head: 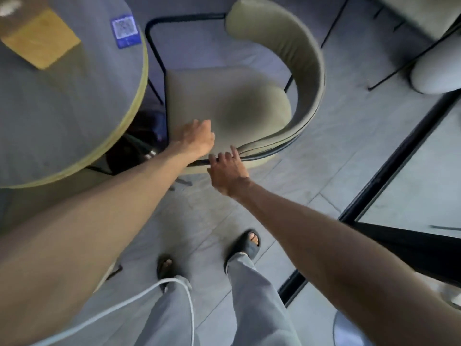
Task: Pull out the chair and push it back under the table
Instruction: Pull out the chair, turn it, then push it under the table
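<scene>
I am viewing one round worktop [62,108] at the left, the largest item in frame. One chair [224,101] is standing on the floor just beside the worktop's rim. Its seat is lying out from under the worktop, and the open side of its curved backrest is facing the worktop. One second chair [434,76] is showing in part at the top right, well apart.

Two bare hands are reaching to the near end of the first chair's backrest. The left hand [197,138] is gripping that end, its fingers [204,126] curling over the padded edge. The right hand [228,171] is working just beside it, fingers nearly straight, tips touching the black frame rail and holding nothing.

One white cable [139,294] is looping across the trouser legs. One yellow-brown block [41,39] is lying on the worktop. Two dark sandals [250,247] are standing on the floor. One blue sticker [125,31] is lying near the worktop's rim.
</scene>
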